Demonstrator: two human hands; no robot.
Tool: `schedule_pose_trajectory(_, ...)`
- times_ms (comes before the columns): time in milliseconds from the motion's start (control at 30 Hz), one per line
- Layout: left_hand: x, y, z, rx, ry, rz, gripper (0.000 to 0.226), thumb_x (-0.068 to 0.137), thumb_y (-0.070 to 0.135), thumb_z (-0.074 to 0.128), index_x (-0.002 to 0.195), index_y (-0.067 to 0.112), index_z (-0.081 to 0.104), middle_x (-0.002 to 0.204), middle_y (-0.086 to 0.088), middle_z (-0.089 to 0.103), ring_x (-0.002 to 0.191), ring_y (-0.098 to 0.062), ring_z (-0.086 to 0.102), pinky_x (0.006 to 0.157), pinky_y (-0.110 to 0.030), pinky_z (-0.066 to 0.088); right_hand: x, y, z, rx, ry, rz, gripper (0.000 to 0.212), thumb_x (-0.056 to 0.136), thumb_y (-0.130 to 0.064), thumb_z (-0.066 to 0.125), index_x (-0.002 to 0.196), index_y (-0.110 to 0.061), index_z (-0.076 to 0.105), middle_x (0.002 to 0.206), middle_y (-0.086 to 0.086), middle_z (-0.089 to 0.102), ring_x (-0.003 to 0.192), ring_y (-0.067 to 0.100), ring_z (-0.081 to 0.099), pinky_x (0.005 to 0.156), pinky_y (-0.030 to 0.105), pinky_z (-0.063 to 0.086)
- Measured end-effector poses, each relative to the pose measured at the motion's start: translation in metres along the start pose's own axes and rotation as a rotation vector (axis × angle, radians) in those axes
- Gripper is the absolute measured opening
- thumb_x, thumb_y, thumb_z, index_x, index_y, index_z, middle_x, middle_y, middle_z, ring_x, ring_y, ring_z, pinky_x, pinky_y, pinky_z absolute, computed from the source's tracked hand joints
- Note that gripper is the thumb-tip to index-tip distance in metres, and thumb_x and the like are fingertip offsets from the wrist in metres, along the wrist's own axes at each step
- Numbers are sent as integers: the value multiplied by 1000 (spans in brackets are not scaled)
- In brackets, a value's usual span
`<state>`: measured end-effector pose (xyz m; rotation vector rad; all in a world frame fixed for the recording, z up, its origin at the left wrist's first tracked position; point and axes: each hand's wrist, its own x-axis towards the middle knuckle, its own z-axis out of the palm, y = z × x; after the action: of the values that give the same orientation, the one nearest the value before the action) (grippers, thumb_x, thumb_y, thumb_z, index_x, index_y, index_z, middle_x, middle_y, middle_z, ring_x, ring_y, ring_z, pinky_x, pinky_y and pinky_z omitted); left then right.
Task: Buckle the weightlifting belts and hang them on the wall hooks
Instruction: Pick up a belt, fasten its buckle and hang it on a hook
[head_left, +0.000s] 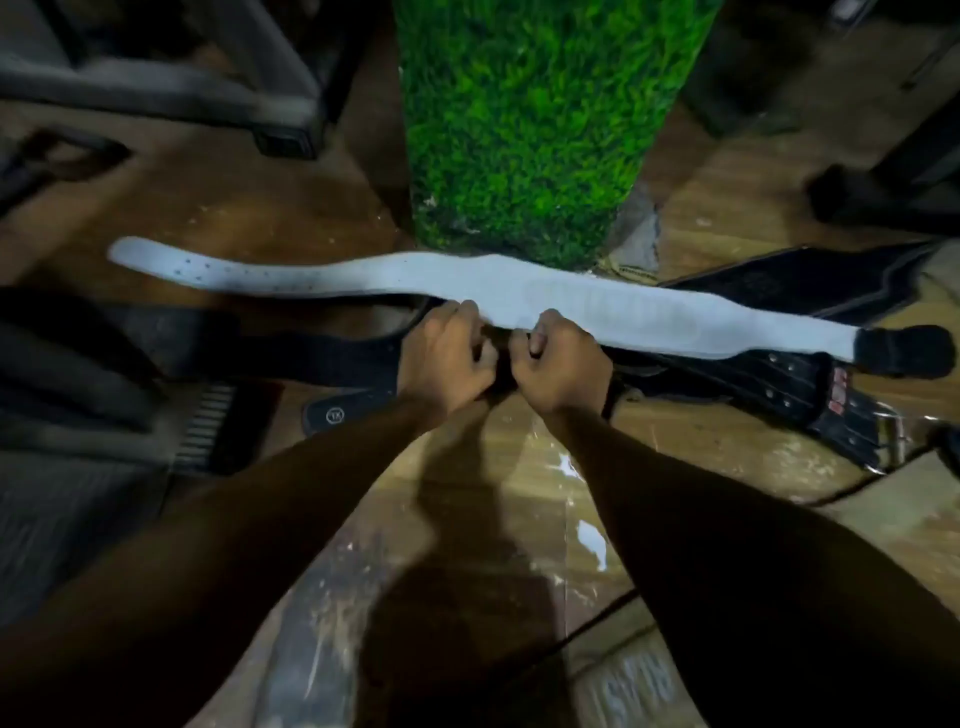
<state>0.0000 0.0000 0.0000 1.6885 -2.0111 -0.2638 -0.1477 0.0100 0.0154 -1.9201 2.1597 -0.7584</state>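
While the white belt (467, 291) lies flat along the floor (519, 467) before a green pillar (535, 130), both hands, left (447, 358) and right (558, 364), curl closed on its near edge, over black belts (753, 374).

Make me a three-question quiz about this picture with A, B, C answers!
1. Where does the white belt lie?
A. on a hook
B. stretched across the floor, in front of the green pillar
C. inside a box

2. What colour is the belt with the metal buckle?
A. black
B. red
C. yellow

3. How do the hands hold the white belt?
A. flat, apart
B. one only
C. both curled at its near edge

Answers: B, it lies flat below the pillar's base; A, its leather is black; C, left hand and right hand grip side by side.
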Motion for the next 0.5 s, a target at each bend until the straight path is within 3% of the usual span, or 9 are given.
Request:
schedule_pose_trajectory(67,2,-14,-7,303,36,-11,42,73,39,58,103,11,53,104,-13,56,99,-36,55,78,-45,43,11,0,-3,-49,-112,-42,28,89,-39,60,76,-16,54,75,3,65,82,34,65,64,36,49)
schedule_pose_trajectory(133,6,-24,-25,494,-46,-195,64,71,49,64,119,9,48,117,-15,53,109,-37,53,86,-46,43,32,3,-8,-41,-275,34,28,88,-42,65,79,-16,62,85,7,70,89,34,66,74,38,53)
schedule_pose_trajectory(167,10,-27,-35,480,-115,-282,66,73,48,71,122,9,48,120,-16,56,112,-37,55,89,-46,45,42,3,-12,8,-373,91,29,87,-43,69,79,-15,67,85,8,73,88,34,69,75,37,55)
schedule_pose_trajectory(267,16,-24,-56,333,-375,-282,32,84,30,71,108,13,59,116,-14,68,106,-34,66,83,-42,56,57,1,-18,221,-626,295,31,90,-34,74,89,-3,77,77,12,78,64,26,73,57,31,58)
schedule_pose_trajectory(333,15,-9,-66,295,-318,-191,21,84,22,68,104,14,63,113,-12,71,103,-35,68,80,-42,56,49,-5,-21,424,-714,475,39,92,-34,74,107,1,75,80,10,78,60,21,72,57,30,63)
schedule_pose_trajectory(433,19,28,-75,278,-193,-109,25,86,11,65,111,12,66,117,-15,70,107,-38,67,83,-43,53,35,-17,-26,722,-840,657,62,94,-52,68,127,1,64,99,11,77,84,24,76,79,38,65)
schedule_pose_trajectory(500,20,50,-82,316,-137,-92,25,89,8,60,113,10,65,118,-17,67,109,-39,65,85,-44,52,33,-27,-29,875,-916,702,74,90,-66,63,128,-4,56,113,15,73,99,28,73,87,42,62)
